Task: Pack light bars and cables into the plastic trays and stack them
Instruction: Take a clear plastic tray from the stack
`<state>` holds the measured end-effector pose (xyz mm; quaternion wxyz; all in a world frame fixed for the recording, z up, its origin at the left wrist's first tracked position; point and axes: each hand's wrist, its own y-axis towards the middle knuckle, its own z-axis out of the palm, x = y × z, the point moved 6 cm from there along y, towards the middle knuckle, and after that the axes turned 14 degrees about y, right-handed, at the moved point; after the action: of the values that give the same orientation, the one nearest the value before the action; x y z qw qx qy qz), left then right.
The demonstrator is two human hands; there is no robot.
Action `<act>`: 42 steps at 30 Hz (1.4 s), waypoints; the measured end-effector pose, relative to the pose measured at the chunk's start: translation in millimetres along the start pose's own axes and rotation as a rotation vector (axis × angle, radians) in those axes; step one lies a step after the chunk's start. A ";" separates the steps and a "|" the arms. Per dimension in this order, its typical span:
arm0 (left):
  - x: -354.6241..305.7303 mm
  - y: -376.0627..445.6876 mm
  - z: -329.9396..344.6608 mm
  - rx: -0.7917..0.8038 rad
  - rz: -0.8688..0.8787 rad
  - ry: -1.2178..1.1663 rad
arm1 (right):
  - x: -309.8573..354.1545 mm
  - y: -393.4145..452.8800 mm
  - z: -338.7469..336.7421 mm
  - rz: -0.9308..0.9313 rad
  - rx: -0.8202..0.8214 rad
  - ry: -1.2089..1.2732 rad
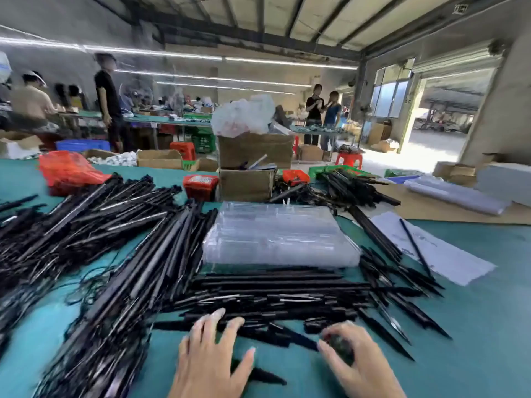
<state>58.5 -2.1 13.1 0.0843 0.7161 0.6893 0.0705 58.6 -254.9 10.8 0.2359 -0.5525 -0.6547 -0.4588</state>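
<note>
A stack of clear plastic trays point(280, 235) sits in the middle of the teal table point(474, 326). Black light bars point(273, 285) lie in a row just in front of it, with bigger heaps of bars and thin cables at the left point(86, 225) and loose bars at the right point(402, 297). My left hand point(212, 357) lies with spread fingers on the nearest bars. My right hand point(362, 360) has its fingers curled round a small dark object point(340, 347) beside them; motion blur hides what that object is.
Cardboard boxes point(253, 165) and a red basket point(200, 186) stand behind the trays. An orange bag point(67, 170) lies at the back left, white paper point(431, 248) and rolled clear sheets point(457, 196) at the right. Several people stand at far tables.
</note>
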 end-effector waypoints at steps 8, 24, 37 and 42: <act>-0.2 2.1 -21.0 -0.055 0.029 -0.091 | 26.0 -7.1 22.4 -0.101 0.371 -0.242; -14.7 141.5 -17.5 0.023 0.135 0.262 | 7.6 2.4 19.3 -0.086 0.281 -0.078; -15.3 164.9 -17.3 -0.034 0.054 -0.011 | 3.4 3.7 15.5 -0.048 0.222 -0.015; -17.7 176.7 -29.2 -0.096 0.049 -0.005 | 6.5 1.5 15.7 -0.024 0.231 0.023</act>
<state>223.8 -25.5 80.3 0.1184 0.7282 0.6670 0.1039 61.3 -238.1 9.3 0.3002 -0.5084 -0.7070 -0.3893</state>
